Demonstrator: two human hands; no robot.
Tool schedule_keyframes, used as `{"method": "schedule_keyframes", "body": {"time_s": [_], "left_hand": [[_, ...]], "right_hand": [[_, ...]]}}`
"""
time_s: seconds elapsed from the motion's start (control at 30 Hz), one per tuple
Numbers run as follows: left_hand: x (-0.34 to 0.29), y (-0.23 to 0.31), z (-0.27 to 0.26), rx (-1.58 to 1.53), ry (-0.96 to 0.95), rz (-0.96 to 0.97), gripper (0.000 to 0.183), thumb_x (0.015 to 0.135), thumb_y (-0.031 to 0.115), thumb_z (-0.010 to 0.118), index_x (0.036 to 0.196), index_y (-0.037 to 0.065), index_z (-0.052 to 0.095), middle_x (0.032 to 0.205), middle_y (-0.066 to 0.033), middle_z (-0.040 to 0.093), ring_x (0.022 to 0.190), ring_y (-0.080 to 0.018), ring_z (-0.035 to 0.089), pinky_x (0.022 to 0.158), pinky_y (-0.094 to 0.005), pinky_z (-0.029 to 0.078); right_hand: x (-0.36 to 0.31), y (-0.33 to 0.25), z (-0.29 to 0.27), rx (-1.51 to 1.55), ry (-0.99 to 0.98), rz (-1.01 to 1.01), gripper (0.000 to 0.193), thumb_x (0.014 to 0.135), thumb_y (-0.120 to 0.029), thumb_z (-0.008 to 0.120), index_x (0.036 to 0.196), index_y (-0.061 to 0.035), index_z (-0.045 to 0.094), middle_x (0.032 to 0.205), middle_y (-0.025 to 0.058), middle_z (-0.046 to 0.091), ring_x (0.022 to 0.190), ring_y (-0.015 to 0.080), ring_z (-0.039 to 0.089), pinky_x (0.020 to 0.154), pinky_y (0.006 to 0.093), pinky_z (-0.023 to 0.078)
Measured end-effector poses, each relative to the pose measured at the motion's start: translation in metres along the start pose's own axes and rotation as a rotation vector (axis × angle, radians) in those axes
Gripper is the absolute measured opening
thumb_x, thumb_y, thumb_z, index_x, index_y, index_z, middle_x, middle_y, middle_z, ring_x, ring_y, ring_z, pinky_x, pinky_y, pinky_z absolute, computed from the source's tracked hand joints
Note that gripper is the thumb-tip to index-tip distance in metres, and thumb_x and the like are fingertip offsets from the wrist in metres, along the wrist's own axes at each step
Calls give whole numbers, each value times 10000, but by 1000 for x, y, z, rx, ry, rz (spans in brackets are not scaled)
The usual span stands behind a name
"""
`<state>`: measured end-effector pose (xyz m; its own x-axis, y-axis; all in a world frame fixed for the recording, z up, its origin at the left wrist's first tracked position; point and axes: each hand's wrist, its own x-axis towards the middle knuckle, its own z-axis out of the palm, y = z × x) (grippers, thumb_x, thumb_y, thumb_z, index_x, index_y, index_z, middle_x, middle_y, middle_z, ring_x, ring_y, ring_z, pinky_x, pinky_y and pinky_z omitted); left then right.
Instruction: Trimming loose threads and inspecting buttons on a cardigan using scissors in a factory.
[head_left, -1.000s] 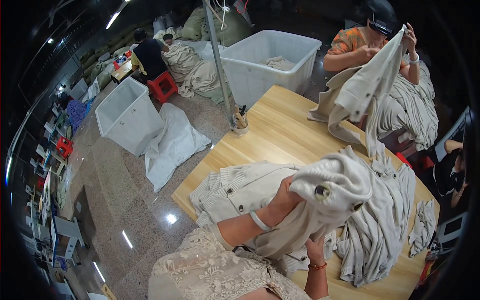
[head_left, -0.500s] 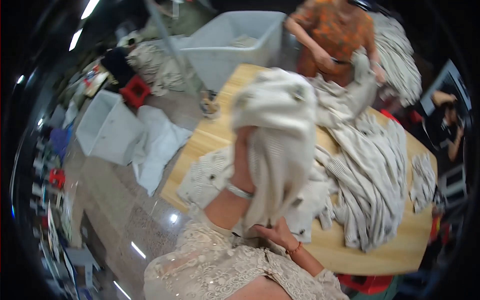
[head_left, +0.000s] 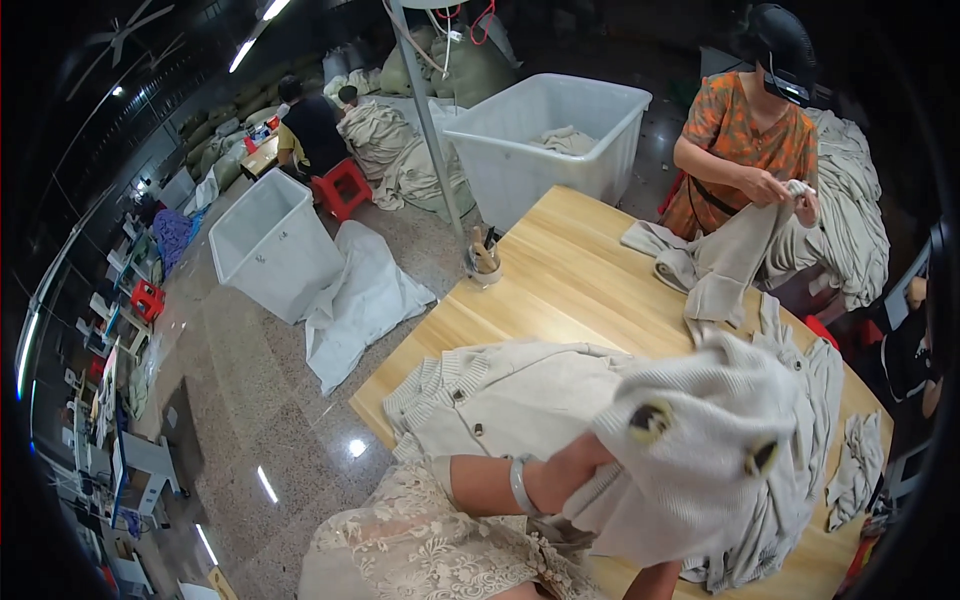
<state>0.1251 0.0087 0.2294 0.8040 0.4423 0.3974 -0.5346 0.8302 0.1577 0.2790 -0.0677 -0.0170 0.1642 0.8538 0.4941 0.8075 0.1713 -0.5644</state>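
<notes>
My left hand (head_left: pixel 572 478) is partly buried in a cream knit cardigan (head_left: pixel 715 440) and holds it up above the table; its fingers are hidden by the cloth. Two large dark buttons with yellowish rims show on the raised knit. Of my right arm only the forearm (head_left: pixel 655 582) shows, below the cardigan, and the cloth covers the hand. A second cream cardigan (head_left: pixel 530 390) with small dark buttons lies flat on the wooden table (head_left: pixel 560 260), left of the raised one. More cream knitwear (head_left: pixel 815 420) is heaped behind and to the right.
Across the table a person in an orange patterned top (head_left: pixel 745 130) handles a knit garment (head_left: pixel 735 265). A cup of tools (head_left: pixel 484 265) stands at the table's far left edge. Beyond are white bins (head_left: pixel 545 160), a metal pole (head_left: pixel 430 120), a white sack (head_left: pixel 355 300) and a red stool (head_left: pixel 342 190).
The cardigan in my left hand has moved right and lower. My right hand, seen before at its lower edge, is now hidden. The view has tilted up, and the other person's hands are closer together.
</notes>
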Motion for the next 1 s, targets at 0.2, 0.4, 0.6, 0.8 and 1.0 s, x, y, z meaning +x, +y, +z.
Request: {"method": "schedule_keyframes", "body": {"time_s": [0.2, 0.4, 0.6, 0.8, 1.0], "left_hand": [[23, -22, -5, 204, 268, -127, 496, 923, 199, 551, 1362, 21, 408, 1324, -95, 513, 1190, -193, 519, 1031, -348, 413], [43, -35, -53, 1121, 274, 81, 697, 758, 147, 780, 1358, 44, 440, 1291, -66, 524, 1209, -163, 479, 1060, -334, 348], [5, -42, -106, 1041, 138, -237, 702, 819, 210, 733, 1393, 18, 378, 1455, -108, 348, 1331, -194, 316, 1124, -334, 252], [-61, -74, -104, -47, 549, -554, 580, 902, 187, 628, 1395, 33, 364, 1428, -64, 437, 1300, -222, 422, 1104, -363, 335], [-100, -85, -170, -576, 405, -456, 664, 867, 358, 681, 1389, 63, 397, 1421, -93, 446, 1317, -247, 407, 1140, -403, 276]], "right_hand": [[1, 17, -7, 113, -27, 127, 233, 894, -158, 595, 1064, -7, 646, 923, 116, 681, 875, 246, 650, 773, 366, 516], [-1, 28, -9, 224, -52, 247, 238, 900, -169, 593, 1065, -6, 646, 922, 113, 682, 861, 236, 651, 762, 356, 517], [-12, 27, -17, 309, -101, 381, 244, 906, -180, 590, 1067, -6, 645, 921, 110, 682, 846, 226, 651, 752, 345, 518], [-18, 33, -29, 379, -133, 511, 249, 912, -191, 588, 1068, -6, 645, 919, 107, 683, 831, 216, 652, 741, 335, 519], [-2, 27, -15, 507, -198, 590, 256, 917, -202, 585, 1069, -5, 645, 918, 104, 683, 816, 206, 653, 731, 324, 520]]}}
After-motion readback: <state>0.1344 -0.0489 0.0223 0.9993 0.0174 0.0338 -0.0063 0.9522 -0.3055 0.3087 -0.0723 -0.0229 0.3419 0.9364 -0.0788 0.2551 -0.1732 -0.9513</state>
